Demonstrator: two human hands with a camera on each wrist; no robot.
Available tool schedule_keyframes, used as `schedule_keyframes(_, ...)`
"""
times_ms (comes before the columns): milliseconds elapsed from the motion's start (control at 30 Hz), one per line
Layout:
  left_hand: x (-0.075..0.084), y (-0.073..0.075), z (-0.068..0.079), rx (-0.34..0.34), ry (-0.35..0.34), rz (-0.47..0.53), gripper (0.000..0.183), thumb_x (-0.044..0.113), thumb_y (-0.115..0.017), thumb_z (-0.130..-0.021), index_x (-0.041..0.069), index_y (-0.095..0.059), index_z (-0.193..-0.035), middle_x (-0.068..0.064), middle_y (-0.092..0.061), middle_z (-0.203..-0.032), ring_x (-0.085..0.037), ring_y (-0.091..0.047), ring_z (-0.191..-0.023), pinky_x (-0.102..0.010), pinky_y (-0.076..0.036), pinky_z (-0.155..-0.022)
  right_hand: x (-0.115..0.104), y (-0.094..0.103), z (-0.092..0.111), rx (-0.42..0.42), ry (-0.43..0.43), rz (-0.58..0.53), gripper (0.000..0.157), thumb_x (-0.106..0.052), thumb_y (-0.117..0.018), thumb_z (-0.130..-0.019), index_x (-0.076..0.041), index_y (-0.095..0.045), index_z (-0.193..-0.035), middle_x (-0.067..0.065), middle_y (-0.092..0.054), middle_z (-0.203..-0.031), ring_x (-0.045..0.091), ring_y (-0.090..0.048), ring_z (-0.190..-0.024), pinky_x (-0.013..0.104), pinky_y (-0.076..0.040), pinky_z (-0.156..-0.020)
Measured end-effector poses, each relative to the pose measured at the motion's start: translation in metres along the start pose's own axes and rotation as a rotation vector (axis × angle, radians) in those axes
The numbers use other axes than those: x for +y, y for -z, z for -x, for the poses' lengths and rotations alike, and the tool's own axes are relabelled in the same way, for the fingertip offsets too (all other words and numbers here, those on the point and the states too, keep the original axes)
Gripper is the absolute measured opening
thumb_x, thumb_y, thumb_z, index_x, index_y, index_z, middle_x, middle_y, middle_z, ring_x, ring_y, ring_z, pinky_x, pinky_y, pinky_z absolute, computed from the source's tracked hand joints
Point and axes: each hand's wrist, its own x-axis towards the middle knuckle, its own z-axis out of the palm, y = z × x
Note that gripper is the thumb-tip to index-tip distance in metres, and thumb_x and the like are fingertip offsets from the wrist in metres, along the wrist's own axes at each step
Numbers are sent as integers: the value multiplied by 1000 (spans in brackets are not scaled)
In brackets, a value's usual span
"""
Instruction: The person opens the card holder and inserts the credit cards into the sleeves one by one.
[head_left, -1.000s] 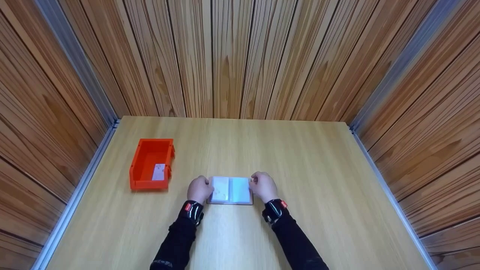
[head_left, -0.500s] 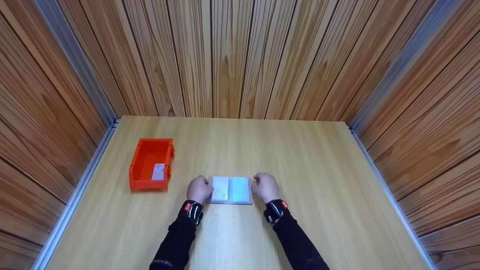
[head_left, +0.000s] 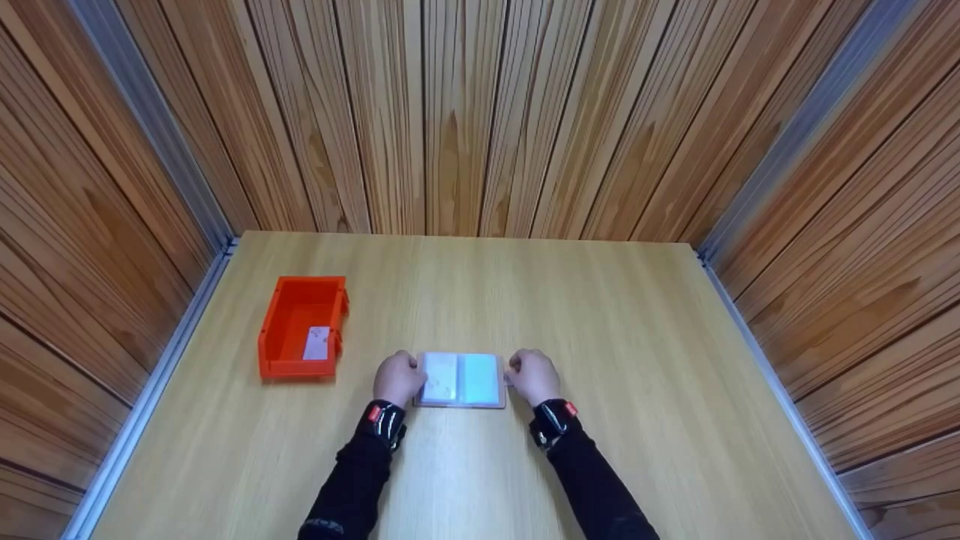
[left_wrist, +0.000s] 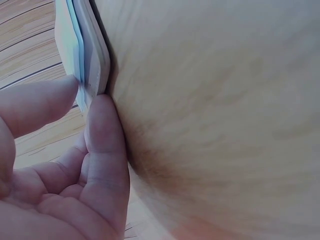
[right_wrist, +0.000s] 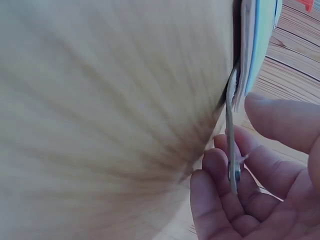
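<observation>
A card holder (head_left: 460, 380) lies spread on the table in the head view, clear sleeves facing up, its left side whitish and its right side pale blue. My left hand (head_left: 399, 378) pinches its left edge; in the left wrist view the thumb (left_wrist: 60, 97) lies on the sleeves and a fingertip (left_wrist: 102, 107) meets the cover edge. At the right edge is my right hand (head_left: 534, 376). A thin strap (right_wrist: 230, 130) with a metal snap runs from the cover between its curled fingers, while the thumb (right_wrist: 265, 112) is close to the sleeve edges.
An orange bin (head_left: 279, 330) stands on the table to the left, with a whitish card (head_left: 316, 343) inside it. Wood-panelled walls (head_left: 450, 120) enclose the wooden table (head_left: 615, 337) at the back and both sides.
My right hand has shifted slightly right, away from the card holder's edge, and the strap now shows beside it. The left hand and the card holder have stayed in place.
</observation>
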Motion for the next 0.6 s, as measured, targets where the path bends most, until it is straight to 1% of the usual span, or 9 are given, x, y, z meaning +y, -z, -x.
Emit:
schedule_keyframes(133, 0, -1, -1, -4, 9, -7, 16, 6, -73, -78, -1, -67, -90, -14, -69, -90, -31, -64, -87, -44, -49, -80, 1, 0, 0, -27, -3, 11, 16, -10, -78, -80, -2, -67, -90, 6, -57, -83, 24, -56, -79, 40, -47, -74)
schedule_keyframes(267, 0, 0, -1, -14, 25, 2, 15, 6, -73, -78, -1, -66, -89, -12, -68, -89, -30, -63, -85, -43, -49, -79, 4, -2, -1, -42, -7, 6, 18, -9, -78, -79, -3, -65, -89, 7, -57, -85, 25, -56, -80, 41, -47, -75)
schedule_keyframes(467, 0, 0, -1, -17, 30, 4, 14, 6, -73, -78, 0, -65, -88, -11, -67, -87, -29, -62, -84, -43, -49, -78, 7, -3, -1, -42, -5, -46, 15, -4, -76, -79, -3, -61, -84, 10, -57, -86, 28, -57, -81, 43, -48, -76)
schedule_keyframes(500, 0, 0, -1, -17, 25, 1, 14, 6, -73, -78, 0, -66, -88, -11, -67, -87, -29, -62, -84, -43, -49, -78, 7, -3, 0, -28, 12, -45, 16, -4, -75, -78, -3, -60, -82, 9, -57, -84, 27, -56, -79, 41, -47, -74)
schedule_keyframes(600, 0, 0, -1, -17, 16, -1, 14, 6, -73, -78, -1, -66, -89, -12, -68, -87, -30, -63, -84, -43, -49, -78, 6, -2, 1, -21, 24, -49, 16, -3, -75, -77, -4, -59, -81, 9, -56, -82, 27, -55, -77, 41, -47, -72)
